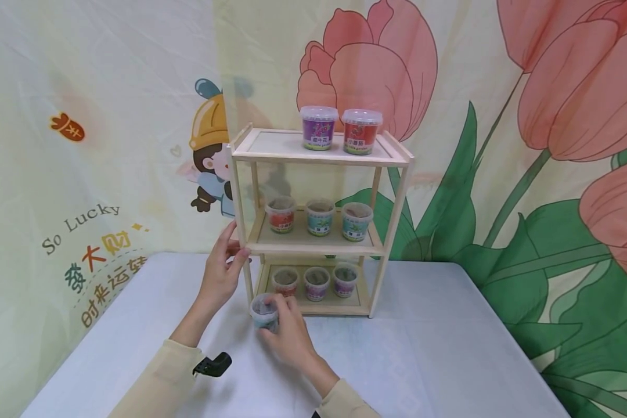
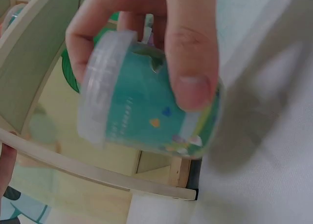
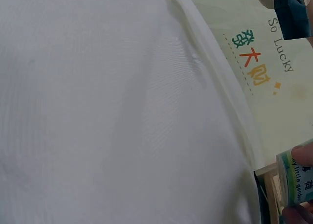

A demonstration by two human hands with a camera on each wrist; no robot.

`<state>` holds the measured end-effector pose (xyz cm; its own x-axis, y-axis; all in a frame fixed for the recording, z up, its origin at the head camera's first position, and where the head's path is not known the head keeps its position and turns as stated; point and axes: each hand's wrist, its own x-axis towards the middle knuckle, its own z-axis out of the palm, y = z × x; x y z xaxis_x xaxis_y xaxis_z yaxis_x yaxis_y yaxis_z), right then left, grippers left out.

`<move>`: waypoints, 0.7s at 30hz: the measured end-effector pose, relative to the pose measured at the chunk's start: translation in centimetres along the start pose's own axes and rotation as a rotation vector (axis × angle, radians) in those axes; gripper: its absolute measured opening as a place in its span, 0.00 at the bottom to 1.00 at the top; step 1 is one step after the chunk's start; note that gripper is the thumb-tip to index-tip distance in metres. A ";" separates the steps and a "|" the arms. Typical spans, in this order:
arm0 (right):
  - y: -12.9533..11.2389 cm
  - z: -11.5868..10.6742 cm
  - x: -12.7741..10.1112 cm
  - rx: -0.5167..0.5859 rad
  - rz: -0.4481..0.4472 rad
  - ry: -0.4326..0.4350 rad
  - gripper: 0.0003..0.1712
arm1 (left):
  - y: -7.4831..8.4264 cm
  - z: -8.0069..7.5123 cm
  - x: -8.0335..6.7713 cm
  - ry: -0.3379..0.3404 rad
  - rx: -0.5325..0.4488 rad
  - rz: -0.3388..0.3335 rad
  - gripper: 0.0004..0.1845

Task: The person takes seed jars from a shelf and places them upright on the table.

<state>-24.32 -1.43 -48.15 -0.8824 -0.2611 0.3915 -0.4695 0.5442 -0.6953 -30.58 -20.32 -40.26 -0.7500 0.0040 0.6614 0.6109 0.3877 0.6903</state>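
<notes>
A small teal-labelled plastic cup (image 1: 263,312) with a clear lid is gripped by my right hand (image 1: 288,330), just in front of the lower left corner of a wooden shelf (image 1: 319,249). The left wrist view shows the same cup (image 2: 146,101) close up, thumb pressed on its side. In the right wrist view the cup (image 3: 299,177) shows only partly, at the right edge. My left hand (image 1: 223,264) holds the shelf's left post at the middle tier, thumb in front; its other fingers are partly hidden behind the post.
On the top tier stand a purple cup (image 1: 319,129) and a red cup (image 1: 362,133). A red cup (image 1: 281,216) and two teal cups (image 1: 320,218) occupy the middle tier. Below are a red cup (image 1: 285,283) and two purple cups (image 1: 317,285). A floral cloth (image 1: 449,174) hangs behind the white table (image 1: 439,337).
</notes>
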 end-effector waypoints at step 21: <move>0.9 2.5 -0.5 -0.027 0.006 -0.049 0.34 | 0.1 -0.1 -0.1 -0.005 0.024 -0.018 0.39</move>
<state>-24.40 -2.80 -50.52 -0.8860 -0.2959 0.3569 -0.4636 0.5669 -0.6809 -30.41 -20.39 -40.16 -0.7620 0.0017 0.6475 0.5912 0.4098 0.6947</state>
